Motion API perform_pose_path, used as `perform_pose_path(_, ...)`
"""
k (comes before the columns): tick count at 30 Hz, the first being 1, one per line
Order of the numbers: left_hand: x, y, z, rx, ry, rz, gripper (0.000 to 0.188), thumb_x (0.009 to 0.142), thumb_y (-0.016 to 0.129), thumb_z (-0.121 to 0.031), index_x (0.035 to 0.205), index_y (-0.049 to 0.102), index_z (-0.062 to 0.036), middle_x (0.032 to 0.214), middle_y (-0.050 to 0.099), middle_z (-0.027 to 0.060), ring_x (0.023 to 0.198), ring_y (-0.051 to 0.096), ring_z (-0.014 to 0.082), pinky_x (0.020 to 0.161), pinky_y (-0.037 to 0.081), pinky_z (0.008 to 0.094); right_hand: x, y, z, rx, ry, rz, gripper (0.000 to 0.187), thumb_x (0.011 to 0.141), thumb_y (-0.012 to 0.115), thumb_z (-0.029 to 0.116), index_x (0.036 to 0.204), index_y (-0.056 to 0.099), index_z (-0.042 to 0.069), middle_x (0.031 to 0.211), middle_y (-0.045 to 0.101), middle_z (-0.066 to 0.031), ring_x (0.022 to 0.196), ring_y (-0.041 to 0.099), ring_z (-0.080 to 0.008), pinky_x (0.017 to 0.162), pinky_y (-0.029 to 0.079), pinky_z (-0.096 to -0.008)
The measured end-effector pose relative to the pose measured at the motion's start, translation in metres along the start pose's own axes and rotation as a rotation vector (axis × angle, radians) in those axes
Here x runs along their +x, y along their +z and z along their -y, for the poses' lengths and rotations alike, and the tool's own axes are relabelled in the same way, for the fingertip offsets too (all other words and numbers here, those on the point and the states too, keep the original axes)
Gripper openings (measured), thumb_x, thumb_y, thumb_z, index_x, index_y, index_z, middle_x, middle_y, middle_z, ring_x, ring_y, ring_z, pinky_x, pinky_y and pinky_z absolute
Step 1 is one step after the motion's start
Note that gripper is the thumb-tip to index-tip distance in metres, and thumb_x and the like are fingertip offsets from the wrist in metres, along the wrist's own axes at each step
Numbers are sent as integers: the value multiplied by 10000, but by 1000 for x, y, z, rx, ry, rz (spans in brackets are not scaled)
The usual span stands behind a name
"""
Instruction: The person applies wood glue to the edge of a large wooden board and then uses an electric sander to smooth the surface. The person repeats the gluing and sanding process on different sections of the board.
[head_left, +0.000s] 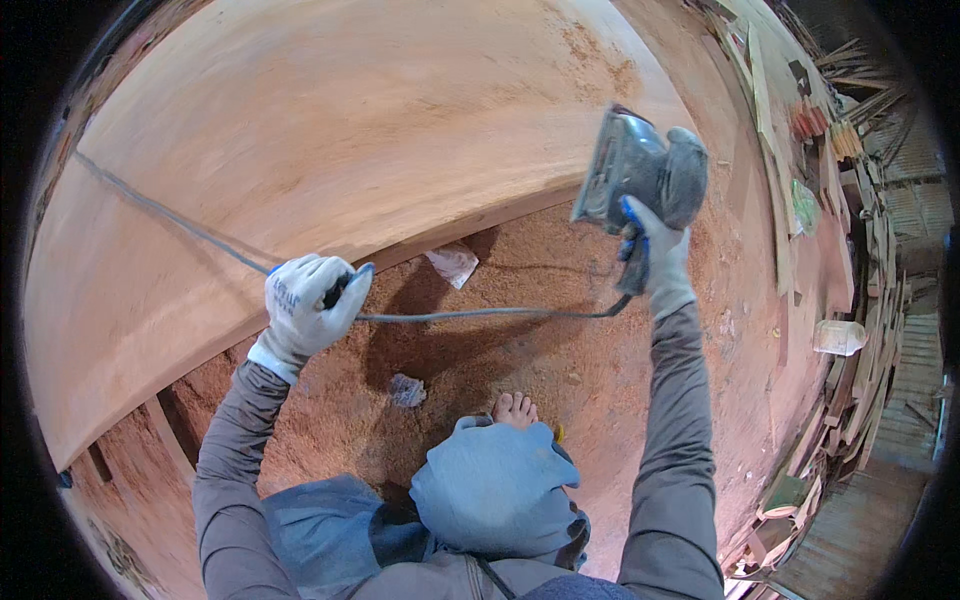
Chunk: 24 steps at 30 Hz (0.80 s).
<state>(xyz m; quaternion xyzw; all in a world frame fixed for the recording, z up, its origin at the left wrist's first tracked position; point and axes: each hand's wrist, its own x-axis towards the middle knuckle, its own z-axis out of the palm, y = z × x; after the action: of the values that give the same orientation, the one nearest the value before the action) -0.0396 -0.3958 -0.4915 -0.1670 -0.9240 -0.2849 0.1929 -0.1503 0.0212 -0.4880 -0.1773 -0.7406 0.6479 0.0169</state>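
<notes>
Evidently, the sander (628,172) is in the upper right of the frame, up off the ground at the right end of the pale wooden panel (330,140). Right hand (665,248), gloved, is wrapped round its handle; the flat pad is turned to the left, dust bag (686,178) to the right. Grip probably chosen so one hand carries the machine's weight.

Left hand (310,305), gloved, centre-left of frame, is curled round the cord (450,316), which enters from the upper left and runs on to the sander's handle. Likely reason: slack held up, clear of the wood and feet. A dark patch shows inside the curl; may be a connector or merely a fold, cannot tell.

Panel fills the upper left, its near edge above the dusty floor (600,400). Crumpled plastic (407,391) and a white scrap (455,264) lie below that edge, seemingly just dropped litter. Bare foot (515,410) at lower centre. Timber offcuts (868,395) line the right side.
</notes>
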Motion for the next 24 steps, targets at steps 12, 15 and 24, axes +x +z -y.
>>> perform_pose_path(12, -14, 13, -30, -124, 186, 141, 346, 904, 787, -317, 657, 598, -168, 561, 561, 46, 526, 602, 254, 486, 434, 394, 43, 68, 103, -502, 61, 560, 344, 850, 886, 255, 1065, 725, 40, 740, 659, -21, 549, 598, -134, 475, 492, -302)
perform_pose_path(15, -18, 7, -24, -139, 230, 167, 273, 849, 829, -229, 692, 619, -153, 567, 544, 46, 509, 571, 261, 478, 406, 399, 30, 97, 88, -458, -87, 718, 371, 855, 877, 241, 1123, 722, 38, 771, 682, -36, 547, 603, -139, 488, 501, -308)
perform_pose_path(24, -1, 13, -23, -143, 288, 120, 310, 853, 834, -254, 713, 576, -154, 575, 551, 46, 528, 598, 261, 467, 422, 402, -49, 183, 106, -863, -362, 839, 563, 809, 860, 232, 1278, 669, -13, 940, 768, -101, 689, 707, -169, 591, 589, -343)
